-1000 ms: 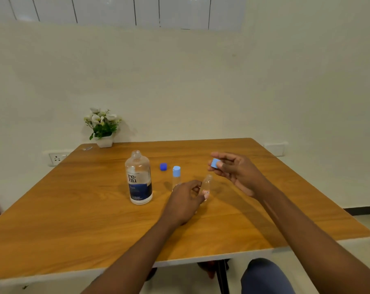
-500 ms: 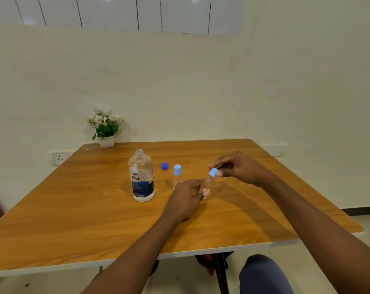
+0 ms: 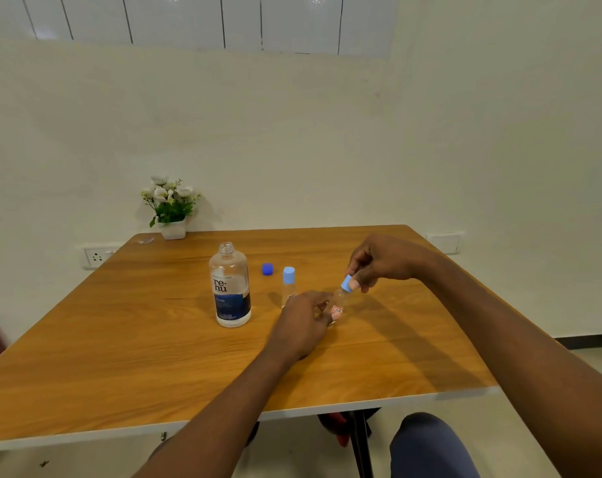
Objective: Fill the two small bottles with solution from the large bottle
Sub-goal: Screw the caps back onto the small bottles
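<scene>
- The large clear plastic bottle with the dark blue label (image 3: 229, 288) stands upright and uncapped on the wooden table (image 3: 120, 339), left of both hands; its small dark blue cap (image 3: 267, 269) lies apart, just to its right.
- A small clear bottle with a light blue cap (image 3: 288, 286) stands upright and closed between that cap and the hands, touched by neither.
- The left hand (image 3: 301, 327) curls around the lower body of the second small clear bottle (image 3: 337, 303), thumb and fingers closed on it; the bottle's long axis leans up and to the right.
- The right hand (image 3: 382, 262) reaches in from the right, fingertips pinched on the light blue cap (image 3: 346, 282) sitting on that bottle's neck.
- Judging by this, the cap turns about the tilted axis, so the right hand does the work while the left hand steadies.
</scene>
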